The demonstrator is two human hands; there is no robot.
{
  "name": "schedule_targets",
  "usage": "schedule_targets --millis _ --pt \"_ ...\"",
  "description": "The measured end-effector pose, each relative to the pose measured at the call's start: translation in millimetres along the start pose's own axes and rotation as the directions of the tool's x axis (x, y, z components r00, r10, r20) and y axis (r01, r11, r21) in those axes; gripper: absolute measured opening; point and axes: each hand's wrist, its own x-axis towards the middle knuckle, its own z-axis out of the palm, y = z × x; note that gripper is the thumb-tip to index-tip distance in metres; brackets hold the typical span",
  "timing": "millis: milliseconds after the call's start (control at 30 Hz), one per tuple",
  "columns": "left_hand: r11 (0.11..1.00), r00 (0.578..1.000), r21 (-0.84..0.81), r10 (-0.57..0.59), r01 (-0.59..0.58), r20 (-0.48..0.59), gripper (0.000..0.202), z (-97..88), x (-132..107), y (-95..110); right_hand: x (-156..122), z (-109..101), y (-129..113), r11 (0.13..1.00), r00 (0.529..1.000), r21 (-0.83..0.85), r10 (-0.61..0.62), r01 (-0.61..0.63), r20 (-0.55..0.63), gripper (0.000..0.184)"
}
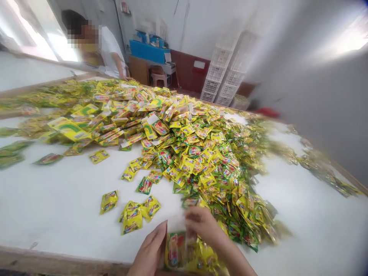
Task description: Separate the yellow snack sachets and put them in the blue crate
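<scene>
My left hand (150,248) is at the table's front edge, its thumb along the left side of a small green carton (174,250) with a watermelon picture. The hand's other fingers are mostly hidden. My right hand (201,223) is curled above the carton's right side with fingertips pinched together; blur hides what is between them. Yellow sachets (204,257) lie below my right wrist. A few loose yellow sachets (132,220) rest left of the carton. Just beyond my hands rises a large heap of yellow and green sachets (198,165).
Flat and open small cartons (115,119) are heaped at the back left. The white table (57,199) has a raised wooden edge. Across it stands another person (110,51). Stacked white crates (220,73), a blue-topped desk (149,51) and a stool (159,76) are behind.
</scene>
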Motion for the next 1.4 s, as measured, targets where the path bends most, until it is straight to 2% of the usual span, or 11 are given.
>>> schedule_targets --millis 133,233,333,533,700,867,967,1067,1200,1300,1400 --pt "0.992 0.981 -0.021 -0.117 0.122 0.153 0.034 3.8 -3.9 18.3 -6.6 11.5 6.3 0.972 0.989 0.190 0.120 -0.135 0.087 0.032" --pt "0.990 0.985 0.035 -0.139 0.136 0.107 0.035 6.1 -2.9 26.6 -9.5 16.3 3.3 0.974 0.994 0.198 0.096 -0.106 0.060 0.032" --pt "0.992 0.996 0.106 -0.072 0.067 0.048 0.029 7.3 -2.9 28.3 -10.8 15.4 4.2 0.949 0.997 0.309 0.050 -0.066 0.058 0.038" --pt "0.959 0.998 0.275 0.054 -0.064 0.044 0.033 1.2 -2.6 18.7 -14.1 15.8 7.7 0.923 0.984 0.354 0.175 -0.153 -0.032 0.024" --pt "0.916 0.989 0.381 0.146 -0.123 -0.033 0.031 -11.1 8.2 6.6 -12.9 15.6 5.4 0.977 0.999 0.212 -0.030 0.034 -0.022 0.034" --pt "0.830 0.971 0.522 0.240 -0.196 -0.017 0.027 -10.0 11.7 3.4 -9.7 19.8 9.5 0.979 0.997 0.203 -0.001 0.016 -0.074 0.038" --pt "0.745 0.948 0.597 0.304 -0.298 0.095 0.022 -8.0 11.9 6.8 -10.5 21.1 14.1 0.978 0.992 0.207 0.021 0.005 -0.127 0.035" --pt "0.643 0.885 0.610 0.372 -0.463 0.279 0.015 -11.3 12.6 8.4 -15.9 17.8 18.8 0.984 0.970 0.093 -0.131 0.152 -0.206 0.027" --pt "0.576 0.815 0.576 0.407 -0.580 0.414 0.016 -19.5 12.2 0.9 -27.7 13.4 23.2 0.941 0.917 -0.091 -0.338 0.326 -0.210 0.017" --pt "0.601 0.834 0.580 0.364 -0.550 0.414 0.019 -21.7 9.6 -5.6 -36.6 14.7 29.1 0.875 0.870 -0.244 -0.463 0.418 -0.169 0.012" --pt "0.636 0.882 0.616 0.271 -0.465 0.385 0.018 -17.5 6.4 -6.6 -45.2 14.2 37.6 0.802 0.834 -0.361 -0.542 0.475 -0.108 0.023"
